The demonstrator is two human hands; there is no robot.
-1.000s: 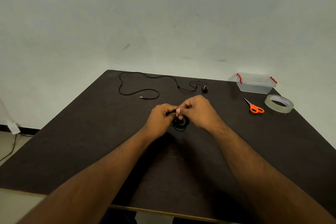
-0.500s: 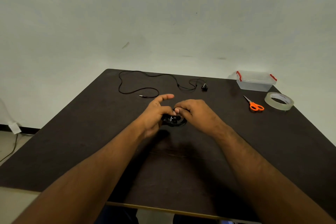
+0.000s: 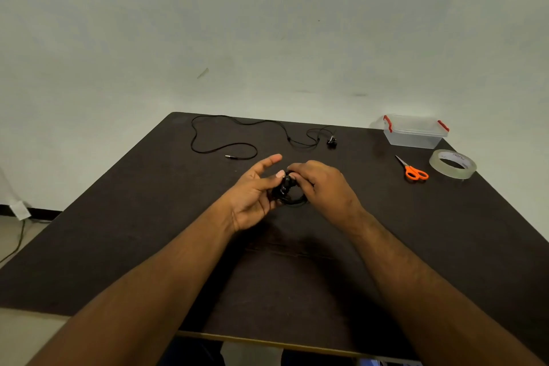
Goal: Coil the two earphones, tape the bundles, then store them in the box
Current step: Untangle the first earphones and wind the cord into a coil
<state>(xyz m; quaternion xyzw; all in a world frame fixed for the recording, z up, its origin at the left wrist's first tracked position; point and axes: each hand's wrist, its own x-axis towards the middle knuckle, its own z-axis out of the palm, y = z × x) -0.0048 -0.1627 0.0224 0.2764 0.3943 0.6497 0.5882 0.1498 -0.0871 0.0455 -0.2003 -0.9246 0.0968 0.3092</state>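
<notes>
Pinching coiled earphone between both hands mid-surface: right hand fingers closed, left hand part-open; tape roll far right, nearer right hand.

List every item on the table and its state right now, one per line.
Black coiled earphone bundle: held between left hand and right hand, untaped.
Second black earphone: uncoiled, loose on table.
Clear plastic box with red latches: lid on.
Orange-handled scissors: lying closed.
Clear tape roll: flat, untouched.
</notes>
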